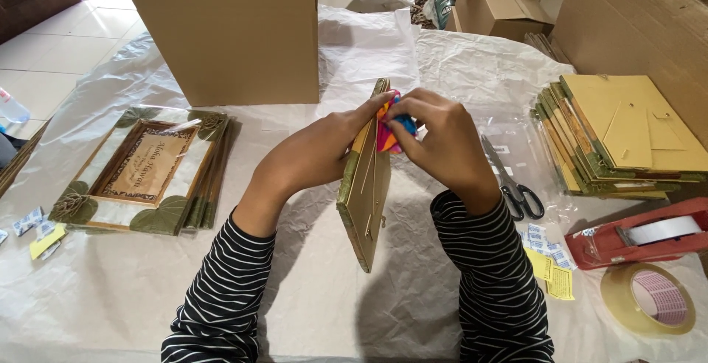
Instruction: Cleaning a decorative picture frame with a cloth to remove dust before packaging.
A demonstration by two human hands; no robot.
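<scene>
Over a paper-covered table [110, 297], a person in striped sleeves held a picture frame [366, 193] upright on its edge, back panel facing right. The left hand [317, 149] gripped the frame's top, fingers closed on it, while the right hand [442, 138] pinched a small multicoloured tag [385, 136] against it. Scissors [512, 182] lay just right of the hands, with finished frames [147, 171] stacked left, and a tape dispenser [641, 234] at far right.

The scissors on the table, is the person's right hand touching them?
Apart. The head view shows the scissors lying flat beside the right hand, with bare table between them.
</scene>
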